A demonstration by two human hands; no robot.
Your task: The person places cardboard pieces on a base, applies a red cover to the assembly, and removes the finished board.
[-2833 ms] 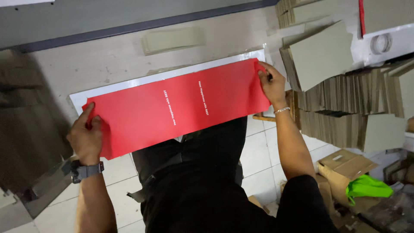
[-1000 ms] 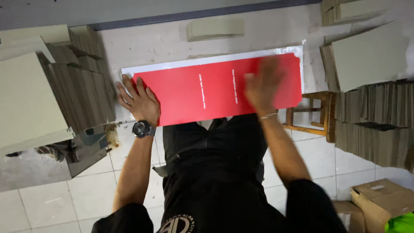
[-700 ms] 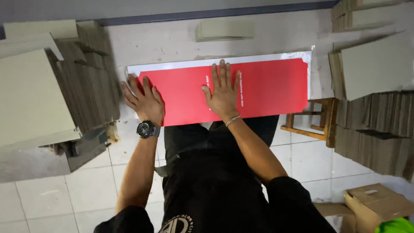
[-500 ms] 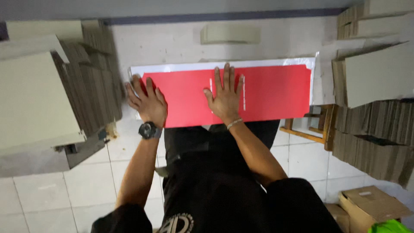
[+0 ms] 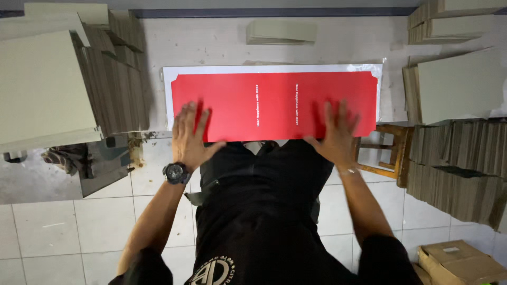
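Since half a second ago, my right hand (image 5: pixel 334 135) has slid from the middle of the long red rectangular paper sheet (image 5: pixel 274 105) out toward its right end, while my left hand (image 5: pixel 191 138) stays flat near the left end. Both hands press palm-down, fingers spread wide, gripping nothing. That sheet lies on a white backing board (image 5: pixel 269 69) in front of me, so I judge I am smoothing it down flat.

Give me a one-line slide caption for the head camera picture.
Both hands, left hand and right hand, press flat on a long red sheet lying on a white board, with cardboard stacks alongside.
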